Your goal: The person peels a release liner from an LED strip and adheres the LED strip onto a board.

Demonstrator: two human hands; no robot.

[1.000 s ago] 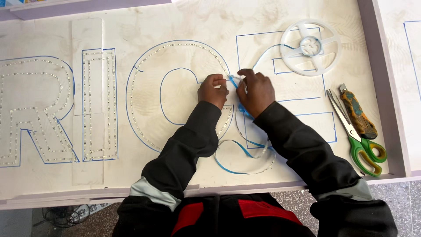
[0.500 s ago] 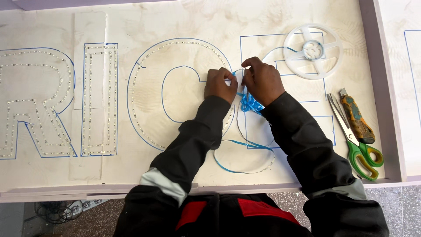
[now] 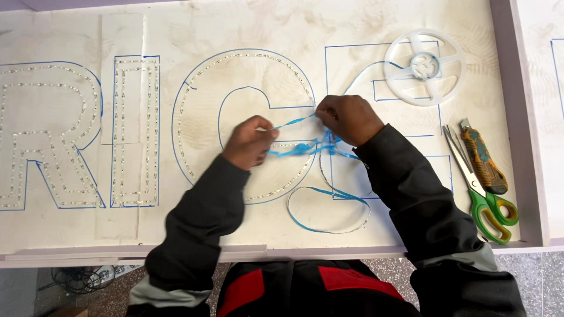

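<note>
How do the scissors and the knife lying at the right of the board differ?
The scissors have bright green loop handles and long bare metal blades; the utility knife has a worn orange and teal body with only a short tip showing. The scissors are longer and reach nearer the board's front edge; the knife lies farther back. Both lie side by side, untouched, pointing away from the person.
</note>
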